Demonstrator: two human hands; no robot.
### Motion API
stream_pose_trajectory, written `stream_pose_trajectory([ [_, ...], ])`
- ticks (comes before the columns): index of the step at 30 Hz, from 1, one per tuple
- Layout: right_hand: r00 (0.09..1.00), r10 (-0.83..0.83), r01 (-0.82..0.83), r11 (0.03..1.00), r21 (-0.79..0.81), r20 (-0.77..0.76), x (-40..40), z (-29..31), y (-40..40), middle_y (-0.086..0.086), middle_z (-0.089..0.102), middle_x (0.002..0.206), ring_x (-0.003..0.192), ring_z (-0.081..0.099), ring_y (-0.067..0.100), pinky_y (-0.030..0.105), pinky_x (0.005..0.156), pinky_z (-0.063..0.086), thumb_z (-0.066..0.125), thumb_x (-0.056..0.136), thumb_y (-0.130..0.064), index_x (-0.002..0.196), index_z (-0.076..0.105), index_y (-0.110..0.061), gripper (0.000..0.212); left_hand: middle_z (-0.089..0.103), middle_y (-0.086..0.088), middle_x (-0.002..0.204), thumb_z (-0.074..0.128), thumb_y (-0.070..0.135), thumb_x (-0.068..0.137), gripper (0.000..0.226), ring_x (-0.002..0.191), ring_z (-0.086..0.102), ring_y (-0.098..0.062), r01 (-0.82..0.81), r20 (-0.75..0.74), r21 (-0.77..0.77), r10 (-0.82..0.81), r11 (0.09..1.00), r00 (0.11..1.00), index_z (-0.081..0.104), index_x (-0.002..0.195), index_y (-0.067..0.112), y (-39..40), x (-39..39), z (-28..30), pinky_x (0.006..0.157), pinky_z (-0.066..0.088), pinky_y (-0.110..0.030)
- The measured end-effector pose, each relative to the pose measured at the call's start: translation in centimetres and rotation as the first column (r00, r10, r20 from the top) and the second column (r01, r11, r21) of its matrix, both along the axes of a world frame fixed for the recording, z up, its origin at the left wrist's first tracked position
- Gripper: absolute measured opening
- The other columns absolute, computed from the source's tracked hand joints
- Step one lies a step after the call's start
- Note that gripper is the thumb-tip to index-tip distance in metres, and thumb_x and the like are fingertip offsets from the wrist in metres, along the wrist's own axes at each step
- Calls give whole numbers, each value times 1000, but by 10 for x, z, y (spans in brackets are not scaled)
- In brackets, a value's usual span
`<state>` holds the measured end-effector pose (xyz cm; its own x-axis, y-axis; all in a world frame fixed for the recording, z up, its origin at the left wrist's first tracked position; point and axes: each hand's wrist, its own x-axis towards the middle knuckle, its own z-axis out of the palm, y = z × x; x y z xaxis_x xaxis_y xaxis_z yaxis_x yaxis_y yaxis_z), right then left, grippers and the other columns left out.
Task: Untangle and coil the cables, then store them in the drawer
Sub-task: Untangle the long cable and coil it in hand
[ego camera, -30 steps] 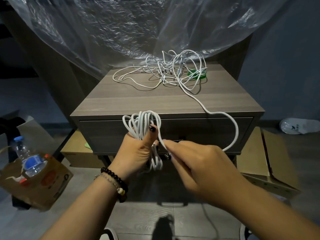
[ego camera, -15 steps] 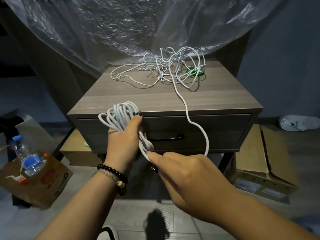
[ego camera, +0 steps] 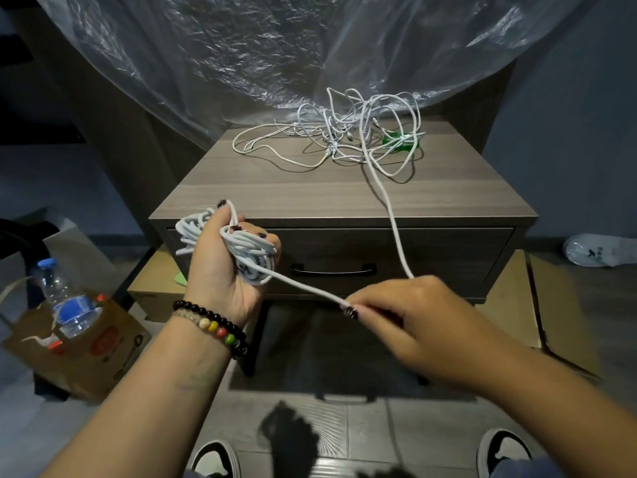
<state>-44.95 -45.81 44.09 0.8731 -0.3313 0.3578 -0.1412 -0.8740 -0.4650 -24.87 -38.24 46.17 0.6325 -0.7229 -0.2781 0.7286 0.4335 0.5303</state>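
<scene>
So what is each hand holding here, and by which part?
Left hand grips the coiled bundle of white cable around its loops. Right hand pinches the same cable's free run, between the coil and the tangle.

Thick white round cable (ego camera: 386,198): one end wound into a loose multi-loop coil (ego camera: 248,251), gripped in left hand (ego camera: 224,270) in front of the drawer's left side. From the coil a taut run goes right to the right hand (ego camera: 410,315), pinched there, then rises over the front edge to the tangled pile of thin white cables (ego camera: 348,132) at the rear of the grey-brown wood-grain nightstand (ego camera: 275,198). Pile is loose, looped, still knotted. Grey-brown drawer (ego camera: 448,257) with black bar handle (ego camera: 332,270) is closed.
</scene>
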Motion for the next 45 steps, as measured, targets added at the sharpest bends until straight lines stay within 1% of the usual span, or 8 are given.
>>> stream_pose_trajectory([
  [6, 984, -108, 114, 993, 33, -145, -3, 1, -9, -16, 70, 86, 80, 63, 2, 26, 73, 52, 56, 93, -35, 99, 73, -30, 19, 38, 7, 50, 68, 16, 73, 17, 42, 39, -3, 234, 128, -97, -221, 968, 967, 55, 83, 12, 5, -15, 3, 44, 40, -17],
  [12, 983, -174, 172, 984, -41, -51, -1, -2, -7, -13, 73, 85, 78, 66, 8, 34, 70, 56, 56, 92, -37, 96, 75, -27, 22, 53, 0, 58, 59, 11, 70, 7, 55, 58, -8, 389, 149, -24, -382, 921, 912, 56, 64, 9, 16, -33, 6, 60, 56, -24],
  [19, 980, -186, 194, 971, -139, 72, -2, -5, -10, -11, 71, 73, 64, 66, 10, 34, 59, 55, 48, 86, -47, 89, 75, -27, 34, 62, -20, 126, 68, 8, 68, 21, 118, 58, -37, 599, 178, 140, -615, 788, 768, 57, 86, 7, 27, -38, 1, 87, 48, -60],
  [24, 977, -184, 204, 955, -216, 108, -3, -5, -9, -9, 69, 64, 55, 64, 12, 31, 53, 53, 62, 81, -40, 82, 74, -24, 21, 60, -21, 127, 65, 9, 71, 43, 107, 64, -36, 695, 140, 273, -743, 665, 655, 61, 112, -5, 29, -39, -8, 85, 52, -56],
  [33, 998, -50, 34, 932, -362, -35, -3, 3, -34, -12, 65, 67, 57, 54, 8, 28, 74, 42, 42, 85, -53, 81, 70, -24, 40, 72, -20, 88, 59, 11, 73, 39, 68, 72, -21, 607, 269, 555, -813, 570, 517, 66, 106, -9, 32, -37, 8, 58, 57, -25],
  [38, 995, -2, -35, 927, -373, -100, 10, 4, -70, -12, 64, 68, 64, 57, 10, 38, 81, 46, 44, 84, -58, 79, 71, -24, 43, 75, -8, 83, 63, 4, 78, 29, 64, 68, -20, 429, 548, 662, -788, 614, 280, 60, 107, 2, 36, -27, 8, 57, 56, -29],
  [41, 1000, -14, 10, 933, -361, -8, 18, -1, -85, -11, 58, 60, 56, 48, 8, 38, 72, 48, 46, 81, -64, 68, 68, -20, 51, 74, -10, 98, 68, 5, 83, 31, 75, 66, -26, 400, 528, 757, -844, 517, 92, 56, 111, -2, 37, -25, 2, 65, 56, -35],
  [45, 996, 2, 33, 923, -384, 92, 31, 4, -86, -7, 56, 56, 51, 50, 16, 32, 64, 44, 49, 79, -65, 61, 63, -16, 54, 70, 3, 73, 67, 2, 84, 16, 62, 64, -6, 217, 513, 845, -856, 488, -73, 61, 99, 4, 32, -34, -11, 57, 52, -20],
])
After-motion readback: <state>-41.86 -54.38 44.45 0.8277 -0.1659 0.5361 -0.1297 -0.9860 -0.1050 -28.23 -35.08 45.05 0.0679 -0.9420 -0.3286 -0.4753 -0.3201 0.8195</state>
